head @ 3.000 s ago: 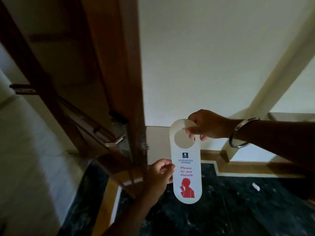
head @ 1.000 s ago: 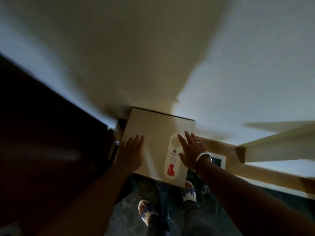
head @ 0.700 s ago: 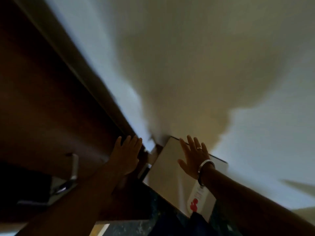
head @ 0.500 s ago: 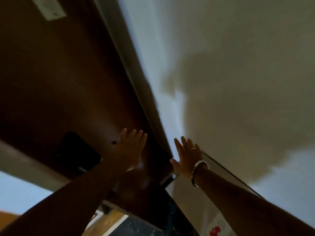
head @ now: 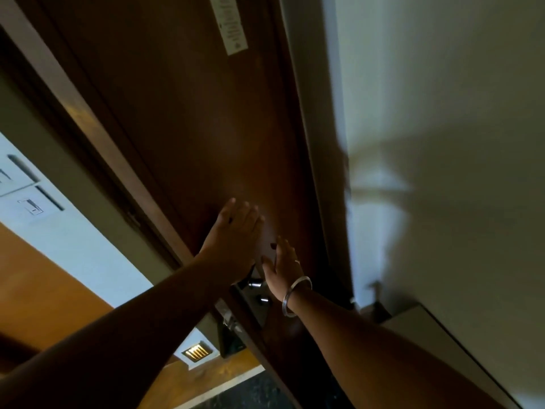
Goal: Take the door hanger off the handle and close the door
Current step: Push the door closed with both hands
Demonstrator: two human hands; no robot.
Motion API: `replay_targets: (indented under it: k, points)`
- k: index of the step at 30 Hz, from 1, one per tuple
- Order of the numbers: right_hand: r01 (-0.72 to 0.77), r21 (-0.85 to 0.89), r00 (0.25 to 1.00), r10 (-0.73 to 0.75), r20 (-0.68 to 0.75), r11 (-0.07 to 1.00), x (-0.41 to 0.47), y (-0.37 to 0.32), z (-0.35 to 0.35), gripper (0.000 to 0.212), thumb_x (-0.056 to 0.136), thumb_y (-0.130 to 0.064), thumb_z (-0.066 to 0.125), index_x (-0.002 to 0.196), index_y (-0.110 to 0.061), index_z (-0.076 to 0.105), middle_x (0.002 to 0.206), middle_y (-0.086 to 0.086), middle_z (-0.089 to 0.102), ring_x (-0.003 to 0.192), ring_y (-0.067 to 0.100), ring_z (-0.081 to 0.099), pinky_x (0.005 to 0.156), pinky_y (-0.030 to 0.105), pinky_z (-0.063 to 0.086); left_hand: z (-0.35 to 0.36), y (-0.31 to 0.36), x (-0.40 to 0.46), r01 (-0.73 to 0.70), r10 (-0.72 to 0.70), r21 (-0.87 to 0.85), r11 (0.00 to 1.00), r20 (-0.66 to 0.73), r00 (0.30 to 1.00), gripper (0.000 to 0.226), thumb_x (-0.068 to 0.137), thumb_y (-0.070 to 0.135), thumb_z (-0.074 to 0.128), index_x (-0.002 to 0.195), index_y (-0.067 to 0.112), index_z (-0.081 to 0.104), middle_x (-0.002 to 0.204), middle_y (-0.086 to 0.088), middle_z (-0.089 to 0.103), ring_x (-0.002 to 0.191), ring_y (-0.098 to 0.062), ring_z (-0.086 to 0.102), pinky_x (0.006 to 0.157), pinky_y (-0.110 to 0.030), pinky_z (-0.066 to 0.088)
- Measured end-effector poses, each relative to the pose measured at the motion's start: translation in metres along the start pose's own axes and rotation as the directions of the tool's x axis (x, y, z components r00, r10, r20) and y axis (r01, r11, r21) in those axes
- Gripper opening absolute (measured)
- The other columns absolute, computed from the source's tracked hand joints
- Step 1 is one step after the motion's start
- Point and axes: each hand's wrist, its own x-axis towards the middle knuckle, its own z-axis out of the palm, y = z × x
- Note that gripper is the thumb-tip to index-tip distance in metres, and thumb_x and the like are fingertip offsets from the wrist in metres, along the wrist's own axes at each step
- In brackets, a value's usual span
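Note:
The dark brown wooden door (head: 191, 119) fills the middle of the head view. It stands ajar, with a gap along its left edge. My left hand (head: 234, 237) lies flat on the door with fingers apart, just above the metal lock plate (head: 258, 302) and its round knobs. My right hand (head: 283, 265), with a ring and a metal bangle, lies flat on the door beside it, closer to the right door frame (head: 318, 160). Neither hand holds anything. The door hanger is out of sight.
A white notice (head: 231, 23) is stuck high on the door. Left of the door are a wall with switch plates (head: 20, 187), a wood panel (head: 38, 290) and a small lit floor light (head: 197, 351). A pale surface edge (head: 436, 329) sits low right by the white wall.
The door hanger was laid on the pale surface and let go. Both hands then moved left onto the door, and the view swung from the wall to the door.

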Motion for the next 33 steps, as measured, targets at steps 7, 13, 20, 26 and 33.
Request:
replay_targets:
  k: [7,13,20,26,33]
  points:
    - [0.053,0.145,0.994,-0.038,-0.102,0.988,0.011,-0.005,0.032,0.06,0.099,-0.028,0.042,0.152,-0.02,0.014,0.161,0.006,0.016,0.143,0.021,0.024,0.103,0.023,0.024,0.035,-0.013,-0.001,-0.028,0.014,-0.105,0.994,-0.137,0.99,0.088,0.095,0.054,0.035,0.151,0.006,-0.013,0.16,-0.023,-0.014,0.146,-0.041,-0.013,0.114,-0.058,-0.009]
    - [0.069,0.071,0.987,-0.058,-0.149,0.995,0.024,-0.019,0.072,0.06,0.1,-0.033,0.041,0.152,-0.022,0.015,0.159,0.006,0.022,0.14,0.022,0.033,0.106,0.03,0.032,0.079,-0.04,-0.008,-0.074,0.034,-0.156,0.985,-0.246,0.969,0.086,0.096,0.052,0.035,0.151,0.005,-0.011,0.16,-0.023,-0.011,0.147,-0.04,-0.01,0.115,-0.059,-0.005]
    - [0.114,-0.118,0.979,-0.132,-0.158,0.987,0.052,-0.04,0.131,0.066,0.098,-0.046,0.033,0.153,-0.016,0.01,0.162,0.007,0.011,0.146,0.022,0.016,0.117,0.039,0.021,0.136,-0.081,-0.017,-0.046,-0.013,-0.237,0.971,-0.243,0.97,0.088,0.096,0.051,0.038,0.152,0.005,-0.012,0.16,-0.022,-0.013,0.147,-0.039,-0.011,0.113,-0.062,-0.007]
    - [0.099,-0.186,0.985,-0.123,-0.121,0.978,0.081,-0.059,0.178,0.078,0.089,-0.061,0.023,0.153,-0.02,0.007,0.163,0.005,0.006,0.147,0.023,0.013,0.118,0.045,0.02,0.185,-0.12,-0.016,0.016,-0.078,-0.274,0.962,-0.216,0.973,0.089,0.096,0.051,0.039,0.151,0.004,-0.014,0.16,-0.022,-0.013,0.147,-0.038,-0.01,0.116,-0.061,-0.004]
    - [0.234,-0.399,0.969,-0.246,0.022,0.887,0.141,-0.09,0.214,0.085,0.086,-0.06,0.038,0.152,-0.023,-0.001,0.162,0.011,-0.001,0.148,0.031,0.004,0.117,0.05,0.019,0.257,-0.16,0.0,0.145,-0.226,-0.335,0.931,-0.218,0.949,0.082,0.099,0.048,0.035,0.151,0.003,-0.01,0.161,-0.021,-0.011,0.148,-0.037,-0.008,0.116,-0.053,-0.009]
